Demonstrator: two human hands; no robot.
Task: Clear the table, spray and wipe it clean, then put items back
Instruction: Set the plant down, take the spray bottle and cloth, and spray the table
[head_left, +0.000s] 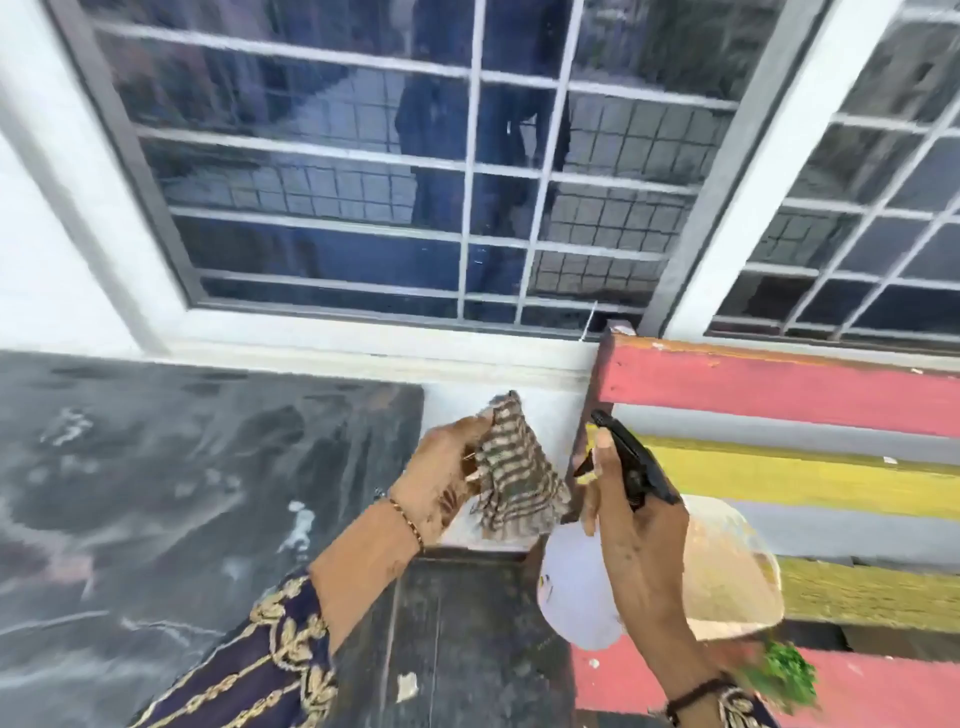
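Spraying was judged to be the step in hand. A translucent plastic spray bottle (587, 587) with a black trigger head was gripped in the right hand (639, 556), fingers closed round its neck. A limp, striped woven cloth (514, 483) was pinched in the closed left hand (441, 483), held above the gap beside the dark, marbled stone worktop (182, 493), which looked streaked, possibly wet. A painted slatted bench (810, 415) stood to the right. Next, the nozzle would need aiming at the slab.
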